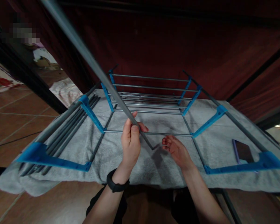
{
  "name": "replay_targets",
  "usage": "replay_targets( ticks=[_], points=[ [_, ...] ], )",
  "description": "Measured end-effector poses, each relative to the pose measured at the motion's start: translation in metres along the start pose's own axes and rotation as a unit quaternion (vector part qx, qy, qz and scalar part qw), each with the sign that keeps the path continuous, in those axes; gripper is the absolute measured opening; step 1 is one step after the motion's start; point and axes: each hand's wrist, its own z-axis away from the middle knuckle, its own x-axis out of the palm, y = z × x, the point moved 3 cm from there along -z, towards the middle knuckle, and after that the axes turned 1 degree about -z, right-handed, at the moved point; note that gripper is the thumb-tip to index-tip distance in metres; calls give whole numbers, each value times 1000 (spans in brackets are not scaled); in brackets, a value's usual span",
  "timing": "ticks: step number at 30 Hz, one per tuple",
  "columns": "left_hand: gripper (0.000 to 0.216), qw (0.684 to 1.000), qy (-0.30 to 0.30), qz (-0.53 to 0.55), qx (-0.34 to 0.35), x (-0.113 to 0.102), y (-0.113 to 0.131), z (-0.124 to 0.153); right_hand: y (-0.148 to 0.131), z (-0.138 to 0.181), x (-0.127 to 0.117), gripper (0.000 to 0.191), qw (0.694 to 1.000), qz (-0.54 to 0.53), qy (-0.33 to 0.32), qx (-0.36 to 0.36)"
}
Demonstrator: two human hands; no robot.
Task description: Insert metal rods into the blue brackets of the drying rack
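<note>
Closest to your eyes, a long grey tube [102, 74] slants down from the upper left and narrows toward its lower tip, which shows between your hands, in front of the middle crossbar. Your left hand [131, 140] has its grip closed around this tube near the lower end, thumb laid along it. Your right hand [177, 151] is just beside the tip with its fingers curled (whether they pinch some thin piece, you cannot tell from here). A black wristband [116, 183] circles your left wrist.

Around your hands stands a rack frame with blue brackets [211, 121] on both sides, joined by grey crossbars [163, 134]; more bars run in rows at the far end. Against the left side of the frame, a bundle of loose grey tubes [67, 137] lies on the grey cloth [151, 168] beneath everything. Over on the right, a phone [244, 152] lies near the front bracket, partly behind it. Farther out, a dark red curtain [154, 46] hangs behind the rack, and a striped cloth [66, 91] lies to the left, by the tiled floor [9, 121].
</note>
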Motion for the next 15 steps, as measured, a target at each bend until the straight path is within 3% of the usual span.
replay_targets(
  ticks=[4, 8, 12, 15],
  points=[
    [35, 997, -26, -58, 40, 8, 22, 0, 0, -9, -5, 17, 998, 11, 40, -38],
    [33, 978, -123, -150, 74, 17, 32, 5, 3, -18, -10, 19, 997, 12, 66, -44],
    [29, 947, -221, -218, 83, 22, 23, 11, 1, -23, -13, 25, 996, 13, 75, -53],
    [27, 932, -246, -254, 85, 18, 3, 14, -2, -23, -15, 25, 995, 8, 75, -60]
  ],
)
